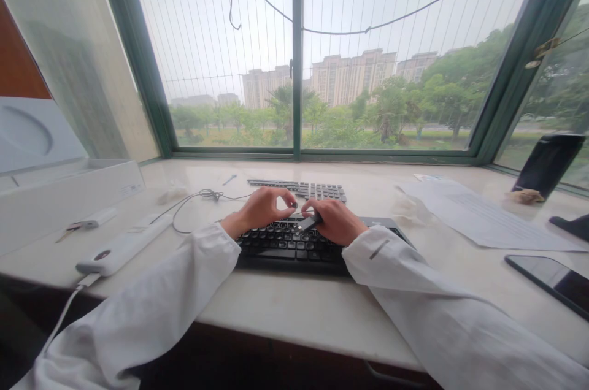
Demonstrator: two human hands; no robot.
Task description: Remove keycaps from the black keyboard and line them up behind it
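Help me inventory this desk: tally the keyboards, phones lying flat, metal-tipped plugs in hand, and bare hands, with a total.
Keyboards: 2 (front keyboard, rear keyboard)
Phone lying flat: 1
Metal-tipped plug in hand: 1
Bare hands: 2 (left hand, right hand)
Total: 6

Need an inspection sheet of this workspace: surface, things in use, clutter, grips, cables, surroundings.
Surface: pale worktop.
Things in use: black keyboard, centre; dark plug with metal tip.
Clutter: second keyboard behind; white box left; paper and phone right.
Grips: left grip pinches a small dark piece; right grip holds the dark plug.
Cables: thin dark cable looped at left; white cable at long white device.
Surroundings: green-framed window ahead.
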